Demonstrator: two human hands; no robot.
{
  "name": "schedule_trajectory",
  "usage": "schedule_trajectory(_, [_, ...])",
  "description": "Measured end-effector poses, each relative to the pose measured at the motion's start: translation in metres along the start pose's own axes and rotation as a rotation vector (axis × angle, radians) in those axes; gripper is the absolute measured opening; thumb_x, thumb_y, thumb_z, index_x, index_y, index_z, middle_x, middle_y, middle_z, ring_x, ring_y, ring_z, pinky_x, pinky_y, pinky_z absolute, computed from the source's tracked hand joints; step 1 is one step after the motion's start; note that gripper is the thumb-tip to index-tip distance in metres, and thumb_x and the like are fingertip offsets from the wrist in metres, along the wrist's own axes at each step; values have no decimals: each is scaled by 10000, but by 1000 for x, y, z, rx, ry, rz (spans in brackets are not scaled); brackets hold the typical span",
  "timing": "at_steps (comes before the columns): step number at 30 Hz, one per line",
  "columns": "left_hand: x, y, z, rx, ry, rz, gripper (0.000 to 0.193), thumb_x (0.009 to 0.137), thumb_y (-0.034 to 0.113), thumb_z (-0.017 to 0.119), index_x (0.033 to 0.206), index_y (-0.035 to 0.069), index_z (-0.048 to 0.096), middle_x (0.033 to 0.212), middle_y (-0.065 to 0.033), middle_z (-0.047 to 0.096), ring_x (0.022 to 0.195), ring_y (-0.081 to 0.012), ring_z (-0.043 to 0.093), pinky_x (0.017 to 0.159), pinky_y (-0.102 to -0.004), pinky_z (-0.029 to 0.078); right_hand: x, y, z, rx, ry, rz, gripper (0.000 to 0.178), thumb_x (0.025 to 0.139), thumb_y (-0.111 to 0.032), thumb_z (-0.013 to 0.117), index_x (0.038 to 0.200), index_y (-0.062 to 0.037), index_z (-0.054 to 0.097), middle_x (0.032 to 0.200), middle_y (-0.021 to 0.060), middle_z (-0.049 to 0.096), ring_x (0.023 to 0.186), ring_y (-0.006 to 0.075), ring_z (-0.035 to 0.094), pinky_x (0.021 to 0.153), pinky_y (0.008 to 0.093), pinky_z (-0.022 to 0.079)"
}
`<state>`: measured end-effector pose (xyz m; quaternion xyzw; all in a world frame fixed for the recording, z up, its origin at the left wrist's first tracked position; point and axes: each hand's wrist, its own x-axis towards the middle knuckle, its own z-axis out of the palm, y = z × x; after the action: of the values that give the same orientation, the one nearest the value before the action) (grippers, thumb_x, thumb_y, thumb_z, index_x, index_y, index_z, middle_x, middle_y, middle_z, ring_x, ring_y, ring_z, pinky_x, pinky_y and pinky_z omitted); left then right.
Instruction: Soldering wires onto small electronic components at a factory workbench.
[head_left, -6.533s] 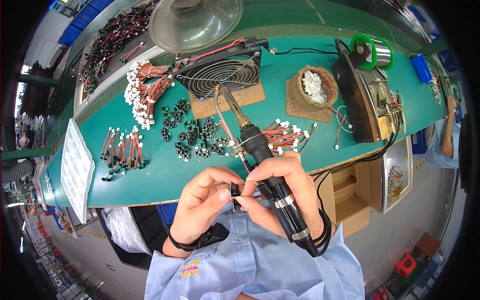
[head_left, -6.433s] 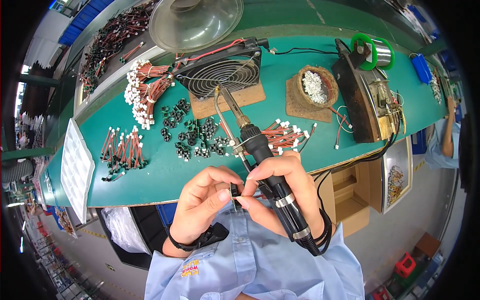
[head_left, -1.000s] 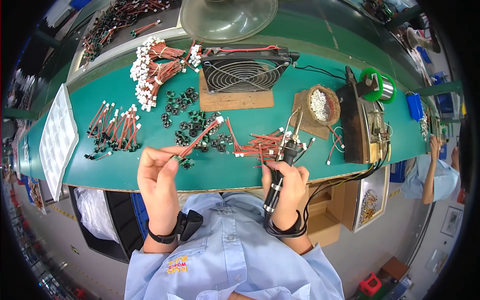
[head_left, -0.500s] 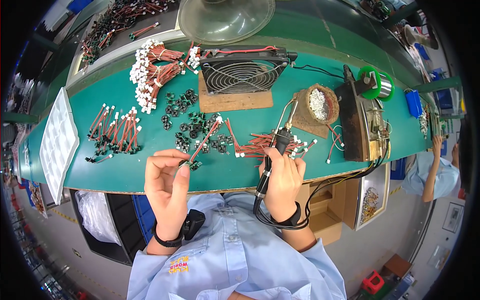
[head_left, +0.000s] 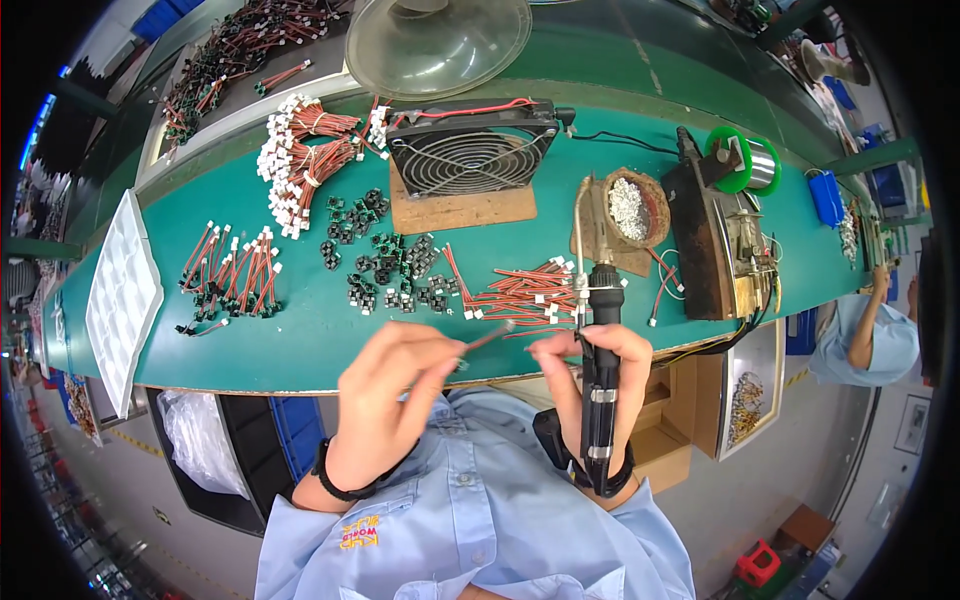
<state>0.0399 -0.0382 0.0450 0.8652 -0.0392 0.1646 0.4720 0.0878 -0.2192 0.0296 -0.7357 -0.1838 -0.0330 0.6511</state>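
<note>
Landmark: the cooling fan (head_left: 470, 148) on its brown board (head_left: 462, 209). Straight toward the person from it, black connectors (head_left: 385, 272) and red wire leads (head_left: 520, 292) crowd the green bench (head_left: 300, 340); bare bench runs only along the near edge below them. Left of the fan, 2 bundles block the way: white-plugged harnesses (head_left: 310, 165) and short red leads (head_left: 232, 280). Right of it stand a bowl of tip cleaner (head_left: 632, 208) and a dark solder feeder (head_left: 715, 240). Behind it, a glass dome (head_left: 438, 42) closes off the far side.
</note>
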Motion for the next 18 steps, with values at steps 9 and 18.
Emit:
schedule_trajectory(9, [11,24,1,-73,-159,-64,131,721,-44,645,838,0,606,819,-113,594,695,-229,582,586,-286,463,7,-17,0,-364,-193,-195,435,735,46,693,1037,-106,419,794,37,651,750,158,618,809,340,381])
schedule_trajectory(18, [9,19,6,-98,-152,-54,107,736,-46,628,831,-6,602,792,-104,577,667,-219,563,570,-297,452,3,-6,4,-277,-110,-221,426,674,-1,747,1007,-128,512,808,-25,641,709,144,586,790,338,305])
